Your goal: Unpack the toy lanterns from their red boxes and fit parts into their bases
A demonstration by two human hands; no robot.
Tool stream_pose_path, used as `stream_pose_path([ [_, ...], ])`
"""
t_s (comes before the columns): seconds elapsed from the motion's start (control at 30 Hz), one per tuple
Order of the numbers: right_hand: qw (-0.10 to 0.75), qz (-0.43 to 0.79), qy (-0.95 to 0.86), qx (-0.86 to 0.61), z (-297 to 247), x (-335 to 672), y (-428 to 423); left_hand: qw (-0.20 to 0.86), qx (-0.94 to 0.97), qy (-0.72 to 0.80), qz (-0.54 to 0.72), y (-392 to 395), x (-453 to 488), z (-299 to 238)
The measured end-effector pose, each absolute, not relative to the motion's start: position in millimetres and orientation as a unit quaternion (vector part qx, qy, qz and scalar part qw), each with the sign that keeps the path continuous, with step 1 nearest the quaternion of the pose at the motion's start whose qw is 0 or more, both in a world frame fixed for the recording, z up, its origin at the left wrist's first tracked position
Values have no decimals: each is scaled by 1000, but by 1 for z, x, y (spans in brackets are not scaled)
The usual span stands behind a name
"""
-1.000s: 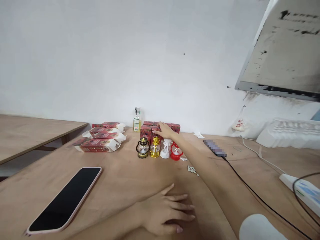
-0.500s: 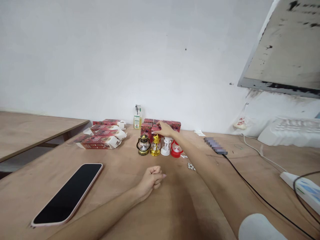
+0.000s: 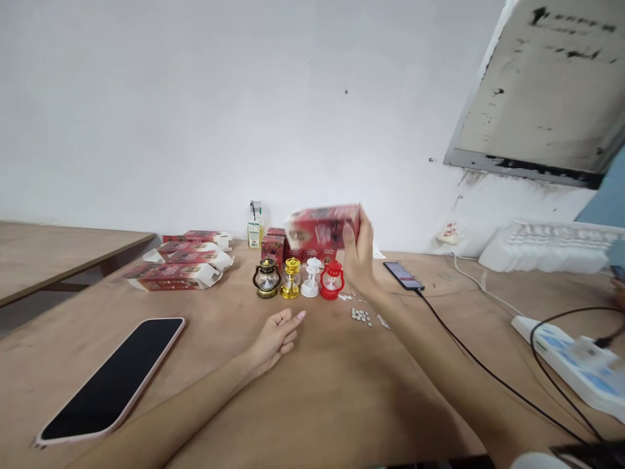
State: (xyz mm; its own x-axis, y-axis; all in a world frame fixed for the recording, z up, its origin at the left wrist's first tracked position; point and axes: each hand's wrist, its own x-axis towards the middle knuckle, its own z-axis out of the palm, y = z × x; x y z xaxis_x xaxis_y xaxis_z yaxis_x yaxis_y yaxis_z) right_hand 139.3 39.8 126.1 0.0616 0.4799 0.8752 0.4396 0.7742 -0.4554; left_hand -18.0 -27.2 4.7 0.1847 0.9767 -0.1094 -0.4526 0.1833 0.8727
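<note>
Wall (image 3: 195, 111), pale and scuffed, fills the far side. Brown counter (image 3: 307, 410) runs up to it, with a second counter (image 3: 58, 254) at far left. At upper right hangs a framed panel (image 3: 547, 91) with dark smudges that form no readable words.

At far right lies a ridged white stack (image 3: 532, 254). A large phone (image 3: 114, 378) with a dark screen and pink case lies at near left; a white power strip (image 3: 561, 358) sits at near right. Opened red cartons (image 3: 170, 277) lie at far left, their print too small to read.

Of the person's hands, the right hand (image 3: 359, 251) grips a red box (image 3: 319, 228) by its right end, thumb on the near face, holding it above the row of lanterns; pale lettering on it is blurred. The left hand (image 3: 276, 339) is nearer, fingers curled in; whether it encloses anything is hidden. Another person's hand (image 3: 620, 293) is partly visible at the right edge.

A smaller phone (image 3: 403, 275) lies right of centre, cable attached. Red boxes (image 3: 272, 249) stand behind the lanterns, just right of a bottle (image 3: 254, 231) with an illegible white-and-green label. Left to right stand dark bronze (image 3: 267, 280), gold (image 3: 290, 279), white (image 3: 311, 279) and red (image 3: 332, 281) lanterns. Smallest are grey discs (image 3: 360, 316), grouped near the red lantern.
</note>
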Motion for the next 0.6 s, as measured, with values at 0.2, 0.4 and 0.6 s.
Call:
stream_pose_path([
  [0.2, 584, 225, -691, -362, 16, 153, -3, 698, 325, 317, 553, -21, -26, 7],
  [0.4, 567, 309, -666, -374, -7, 161, 0, 664, 416, 345, 516, -28, -23, 11],
  [0.6, 579, 410, -588, -387, -3, 170, 13, 660, 385, 380, 521, -25, -31, 15],
])
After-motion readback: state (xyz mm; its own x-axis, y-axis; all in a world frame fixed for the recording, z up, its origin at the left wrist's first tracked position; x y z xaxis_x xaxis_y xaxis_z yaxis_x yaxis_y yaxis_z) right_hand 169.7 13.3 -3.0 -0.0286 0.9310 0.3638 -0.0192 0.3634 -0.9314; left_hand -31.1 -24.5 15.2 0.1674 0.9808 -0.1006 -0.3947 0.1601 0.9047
